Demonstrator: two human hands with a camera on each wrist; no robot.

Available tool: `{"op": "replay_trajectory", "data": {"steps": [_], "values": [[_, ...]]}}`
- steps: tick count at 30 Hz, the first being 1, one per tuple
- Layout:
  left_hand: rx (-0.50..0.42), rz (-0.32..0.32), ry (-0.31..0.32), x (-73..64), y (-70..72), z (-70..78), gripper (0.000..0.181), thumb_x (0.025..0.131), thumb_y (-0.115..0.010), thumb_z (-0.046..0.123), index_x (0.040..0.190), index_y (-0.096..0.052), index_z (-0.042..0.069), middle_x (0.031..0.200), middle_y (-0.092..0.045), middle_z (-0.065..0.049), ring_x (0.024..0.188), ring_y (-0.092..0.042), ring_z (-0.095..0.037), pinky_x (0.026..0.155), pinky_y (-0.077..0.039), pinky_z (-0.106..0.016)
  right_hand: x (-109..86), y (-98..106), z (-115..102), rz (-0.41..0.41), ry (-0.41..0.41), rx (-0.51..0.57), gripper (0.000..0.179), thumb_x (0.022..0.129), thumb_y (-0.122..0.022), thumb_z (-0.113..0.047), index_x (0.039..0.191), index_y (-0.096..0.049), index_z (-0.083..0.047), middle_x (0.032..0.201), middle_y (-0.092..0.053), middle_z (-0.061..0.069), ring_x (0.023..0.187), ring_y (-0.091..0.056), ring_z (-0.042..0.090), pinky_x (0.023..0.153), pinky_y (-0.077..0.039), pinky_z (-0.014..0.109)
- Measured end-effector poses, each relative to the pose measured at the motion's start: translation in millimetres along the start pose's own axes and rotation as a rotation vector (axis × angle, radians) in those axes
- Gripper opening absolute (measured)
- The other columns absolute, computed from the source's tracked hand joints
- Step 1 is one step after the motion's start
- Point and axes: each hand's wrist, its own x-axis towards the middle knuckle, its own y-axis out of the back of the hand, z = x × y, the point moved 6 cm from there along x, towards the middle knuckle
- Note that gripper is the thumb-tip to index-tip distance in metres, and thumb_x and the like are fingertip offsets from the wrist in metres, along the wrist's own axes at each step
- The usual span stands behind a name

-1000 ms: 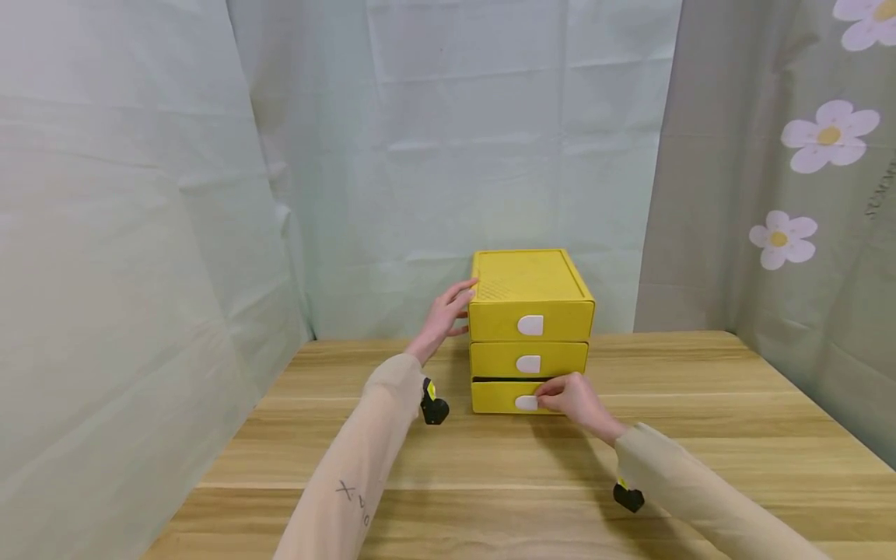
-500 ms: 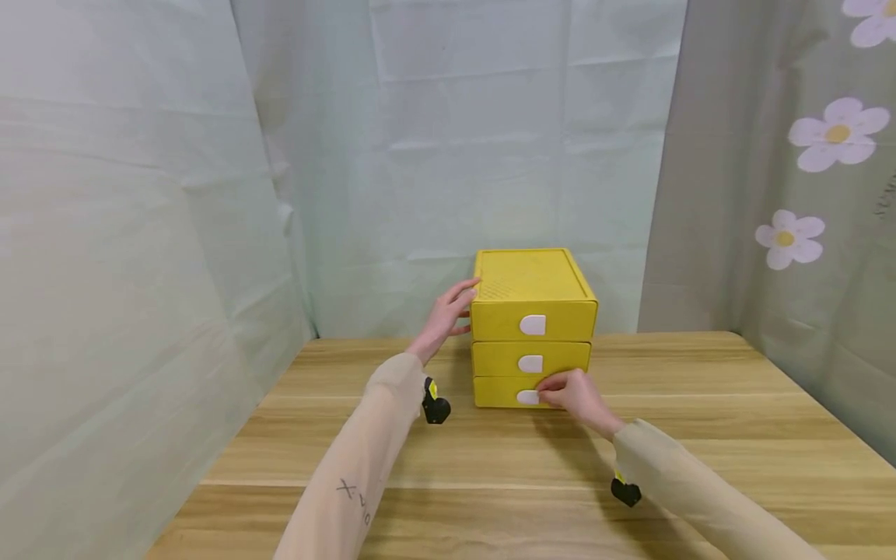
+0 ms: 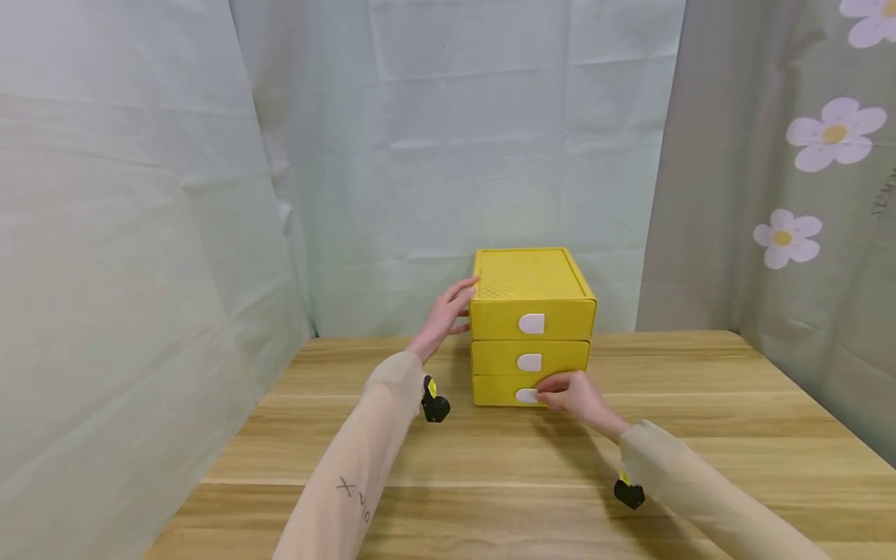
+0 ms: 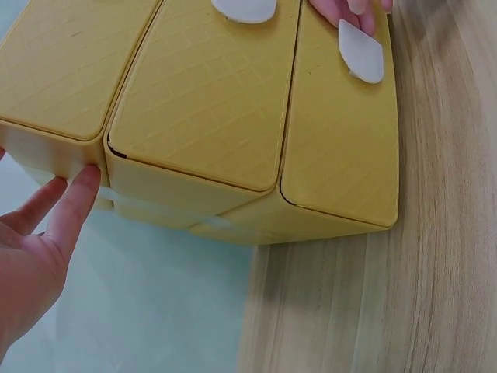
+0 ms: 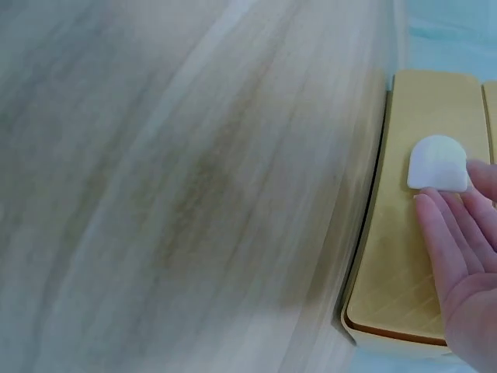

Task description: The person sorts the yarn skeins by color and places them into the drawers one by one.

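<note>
A yellow three-drawer storage box (image 3: 533, 274) stands on the wooden table, with a white pull tab on each drawer. My left hand (image 3: 442, 317) rests on its upper left side, fingers fairly straight; in the left wrist view the fingertips of that hand (image 4: 39, 252) touch the edge by the top drawer. At the bottom drawer (image 3: 494, 391), my right hand (image 3: 579, 400) pinches the right end of the white tab (image 3: 526, 396). From the right wrist, thumb and fingers of the hand (image 5: 470, 264) meet the edge of this tab (image 5: 439, 162). All three drawers sit flush.
The wood-grain table (image 3: 448, 498) extends around the box. Pale cloth (image 3: 462, 132) hangs behind and at the left, and a grey curtain with white flowers (image 3: 833, 134) hangs on the right. A small black device (image 3: 435, 408) is fixed at the left wrist.
A second ago the bottom drawer stood slightly out, with a dark gap above it. It has slid in flush, the right hand staying on its tab. The left hand has kept its place.
</note>
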Motion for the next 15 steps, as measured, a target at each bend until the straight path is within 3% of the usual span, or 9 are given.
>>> {"op": "replay_trajectory", "data": {"steps": [9,15], "values": [[0.001,-0.007,0.003,-1.1,-0.6,-0.2,0.041,0.093,-0.05,0.036,0.133,-0.048,0.024,0.133,-0.04,-0.003,0.099,-0.049,-0.031,0.076,-0.047,-0.042,-8.5,6.7,-0.4,-0.034,-0.027,0.204,0.025,0.081,-0.068,-0.003,0.101,-0.063,0.011,0.094,-0.063,0.02,0.085,-0.059,0.039,0.07,-0.049,0.044],[0.002,-0.011,0.008,-1.1,-0.6,0.0,0.044,0.093,-0.049,0.038,0.134,-0.046,0.024,0.135,-0.038,-0.003,0.1,-0.049,-0.031,0.078,-0.046,-0.042,-13.6,18.4,1.4,-0.015,-0.004,0.249,0.032,0.079,-0.07,-0.006,0.103,-0.062,0.013,0.096,-0.063,0.019,0.087,-0.058,0.04,0.07,-0.048,0.046]]}}
